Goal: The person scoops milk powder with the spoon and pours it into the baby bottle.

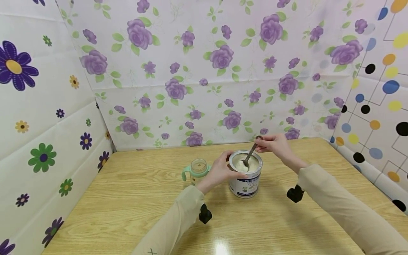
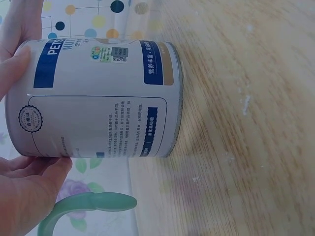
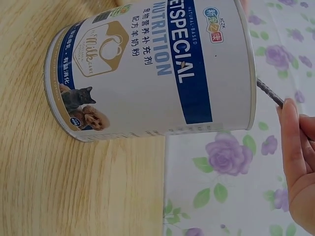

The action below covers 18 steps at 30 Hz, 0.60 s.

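Note:
A white and blue milk powder can (image 1: 244, 186) stands on the table with its top off, pale powder (image 1: 253, 165) showing inside. My left hand (image 1: 220, 171) grips the can near its rim, thumb on the near side and fingers round the left. In my right hand (image 1: 273, 146), thumb and fingers pinch the upper handle of a dark spoon (image 1: 251, 150), whose bowl dips into the powder. The right wrist view shows the can's printed front (image 3: 147, 69) and the hand on the handle at the right. Left of the can is a baby bottle (image 1: 199, 169) with green handles, partly behind my left hand.
The wooden table (image 1: 134, 198) ends at a flowered cloth wall (image 1: 178, 117). More patterned cloth hangs along the left and right sides. White specks (image 2: 246, 103) lie on the tabletop near the can. Black wrist cameras (image 1: 205, 214) hang below both sleeves.

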{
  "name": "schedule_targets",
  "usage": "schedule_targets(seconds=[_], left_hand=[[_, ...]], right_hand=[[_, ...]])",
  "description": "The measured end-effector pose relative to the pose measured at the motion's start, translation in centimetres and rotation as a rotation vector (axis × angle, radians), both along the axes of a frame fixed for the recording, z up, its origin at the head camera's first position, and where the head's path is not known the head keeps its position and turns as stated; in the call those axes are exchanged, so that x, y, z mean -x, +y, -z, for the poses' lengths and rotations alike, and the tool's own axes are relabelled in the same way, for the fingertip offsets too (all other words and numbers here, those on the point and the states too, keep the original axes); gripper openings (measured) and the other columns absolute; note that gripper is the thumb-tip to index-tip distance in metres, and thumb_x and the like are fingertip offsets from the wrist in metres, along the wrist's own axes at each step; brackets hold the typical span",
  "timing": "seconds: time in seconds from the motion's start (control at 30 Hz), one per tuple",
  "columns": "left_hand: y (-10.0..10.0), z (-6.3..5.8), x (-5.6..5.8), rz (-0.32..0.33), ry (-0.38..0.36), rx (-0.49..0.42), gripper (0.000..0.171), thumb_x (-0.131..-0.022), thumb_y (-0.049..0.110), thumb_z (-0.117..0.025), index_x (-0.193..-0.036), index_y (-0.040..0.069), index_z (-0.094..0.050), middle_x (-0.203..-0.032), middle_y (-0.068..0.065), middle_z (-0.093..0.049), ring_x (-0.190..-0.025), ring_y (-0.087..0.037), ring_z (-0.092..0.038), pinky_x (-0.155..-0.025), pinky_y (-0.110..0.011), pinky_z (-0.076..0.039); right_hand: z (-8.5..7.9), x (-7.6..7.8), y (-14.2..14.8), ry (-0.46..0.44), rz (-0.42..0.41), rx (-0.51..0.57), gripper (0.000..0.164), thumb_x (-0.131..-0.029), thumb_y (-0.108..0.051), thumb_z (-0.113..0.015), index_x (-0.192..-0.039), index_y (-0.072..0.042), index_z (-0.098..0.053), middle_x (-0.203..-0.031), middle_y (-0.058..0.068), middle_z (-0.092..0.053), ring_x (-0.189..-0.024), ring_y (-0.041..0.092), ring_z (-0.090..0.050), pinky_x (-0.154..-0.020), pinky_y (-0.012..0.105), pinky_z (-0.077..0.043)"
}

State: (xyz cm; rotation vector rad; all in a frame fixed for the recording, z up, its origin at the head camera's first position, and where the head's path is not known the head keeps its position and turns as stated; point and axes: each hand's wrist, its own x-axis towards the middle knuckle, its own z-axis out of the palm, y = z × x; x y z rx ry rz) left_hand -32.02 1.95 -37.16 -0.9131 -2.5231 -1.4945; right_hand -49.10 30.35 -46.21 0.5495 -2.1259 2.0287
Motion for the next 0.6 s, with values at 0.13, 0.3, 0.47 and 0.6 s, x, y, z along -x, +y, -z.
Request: schedule_targets(seconds=[0.13, 0.3, 0.47, 0.6], left_hand=[[-0.1, -0.1, -0.1, 0.003, -0.003, 0.006, 0.078, -0.039, 0.045, -0.063, -0.105, 0.019, -0.03, -0.096, 0.006, -0.038, -0.087, -0.018, -0.037, -0.066, -0.029, -0.033], [0.0, 0.0, 0.0, 0.003, -0.026, 0.003, 0.079, -0.039, 0.046, -0.062, -0.106, 0.021, -0.029, -0.097, 0.007, -0.037, -0.088, -0.018, -0.036, -0.067, -0.03, -0.033], [0.0, 0.0, 0.1, -0.008, -0.035, 0.013, 0.078, -0.039, 0.046, -0.062, -0.105, 0.022, -0.029, -0.096, 0.007, -0.037, -0.089, -0.021, -0.036, -0.067, -0.029, -0.033], [0.0, 0.0, 0.0, -0.007, -0.024, 0.017, 0.077, -0.039, 0.046, -0.062, -0.105, 0.022, -0.029, -0.097, 0.007, -0.037, -0.089, -0.02, -0.036, -0.066, -0.028, -0.033]], right_hand=[[0.0, 0.2, 0.4, -0.003, 0.003, 0.028, 0.025, -0.066, -0.013, -0.054, -0.088, -0.001, -0.054, -0.074, 0.022, -0.05, -0.061, 0.034, -0.047, -0.049, 0.037, -0.038], [-0.2, 0.7, 0.9, 0.006, 0.008, 0.055, 0.025, -0.066, -0.011, -0.053, -0.089, 0.001, -0.053, -0.073, 0.023, -0.05, -0.061, 0.034, -0.047, -0.049, 0.037, -0.038], [-5.6, -4.6, -1.4, -0.037, -0.03, 0.048, 0.024, -0.068, -0.009, -0.051, -0.089, 0.004, -0.052, -0.072, 0.021, -0.051, -0.062, 0.031, -0.048, -0.051, 0.035, -0.038], [-13.2, -13.4, -6.1, -0.051, 0.037, 0.041, 0.026, -0.066, -0.007, -0.053, -0.083, 0.012, -0.05, -0.068, 0.023, -0.051, -0.06, 0.03, -0.049, -0.052, 0.033, -0.038]])
